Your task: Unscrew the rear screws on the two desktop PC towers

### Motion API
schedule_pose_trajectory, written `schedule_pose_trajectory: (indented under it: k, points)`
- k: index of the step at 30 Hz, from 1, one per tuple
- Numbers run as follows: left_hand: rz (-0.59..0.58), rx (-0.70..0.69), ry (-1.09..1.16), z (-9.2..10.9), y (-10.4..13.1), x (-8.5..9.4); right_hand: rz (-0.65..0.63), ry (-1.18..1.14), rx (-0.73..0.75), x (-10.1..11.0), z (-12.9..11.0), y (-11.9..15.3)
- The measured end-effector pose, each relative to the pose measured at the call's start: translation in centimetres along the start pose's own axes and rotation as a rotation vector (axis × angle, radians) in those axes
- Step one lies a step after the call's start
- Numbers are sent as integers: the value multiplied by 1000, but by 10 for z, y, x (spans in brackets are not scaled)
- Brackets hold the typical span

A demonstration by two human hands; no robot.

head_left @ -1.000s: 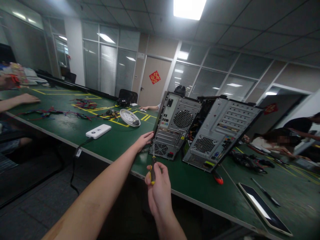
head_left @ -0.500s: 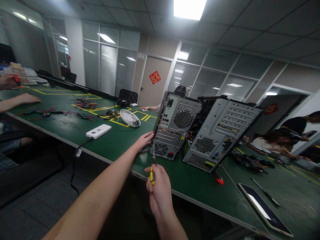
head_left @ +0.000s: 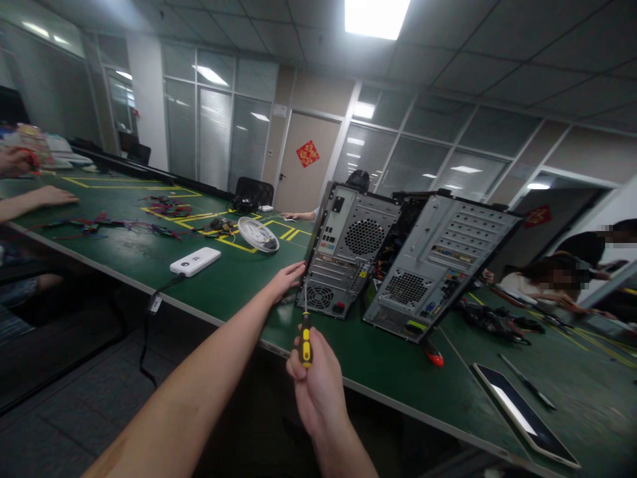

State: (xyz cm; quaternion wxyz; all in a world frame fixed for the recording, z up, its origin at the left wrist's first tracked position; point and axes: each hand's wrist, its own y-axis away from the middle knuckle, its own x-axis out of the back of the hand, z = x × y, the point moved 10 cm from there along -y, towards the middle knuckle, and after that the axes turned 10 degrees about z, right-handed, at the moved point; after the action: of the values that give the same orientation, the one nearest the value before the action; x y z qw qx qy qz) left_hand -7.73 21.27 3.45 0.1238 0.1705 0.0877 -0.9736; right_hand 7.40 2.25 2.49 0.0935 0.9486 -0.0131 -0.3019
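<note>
My right hand (head_left: 321,378) is closed around the yellow and black handle of a screwdriver (head_left: 306,342). Its thin shaft points up at the lower left edge of the nearer computer case (head_left: 343,272); whether the tip sits on a screw is too small to tell. Against the left side of that case rests my left hand (head_left: 287,282), fingers stretched out, their tips partly hidden by the case edge. A second computer case (head_left: 428,272) stands just to the right, its back panel also facing me.
Behind the second case's foot lies a red-tipped tool (head_left: 434,355). A tablet (head_left: 522,411), a pen (head_left: 527,382) and black cables (head_left: 492,322) are on the right. Leftward are a white power bank (head_left: 196,261), a plastic dish (head_left: 257,235) and wired parts (head_left: 99,226). Other people sit around the table.
The screwdriver handle has turned and stands straighter, and my right fingers have shifted on it. My left hand and both cases have stayed in place.
</note>
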Motion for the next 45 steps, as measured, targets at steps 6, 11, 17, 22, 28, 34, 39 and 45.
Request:
schedule_pose_trajectory:
  k: [6,11,17,22,28,34,39,45]
  points:
    - [-11,-6,-15,1,0,-1,49,27,37,4,-2,-4]
    - [-10,-7,-17,0,-1,-1,71,27,42,6,0,-6]
    - [-14,-10,-14,0,-1,-1,70,1,34,2,-1,-4]
    - [-16,-7,-19,0,0,-1,42,-45,26,-2,0,-3]
    - [-17,-5,-27,-1,-1,-1,11,-79,-7,-5,1,-4]
    - [-15,-7,-18,-1,-1,0,26,-42,-60,-2,9,-5]
    - [-3,-2,-25,0,0,0,5,-13,-102,-2,10,-4]
    - [1,-1,-31,1,1,0,-19,-18,-112,-3,5,-3]
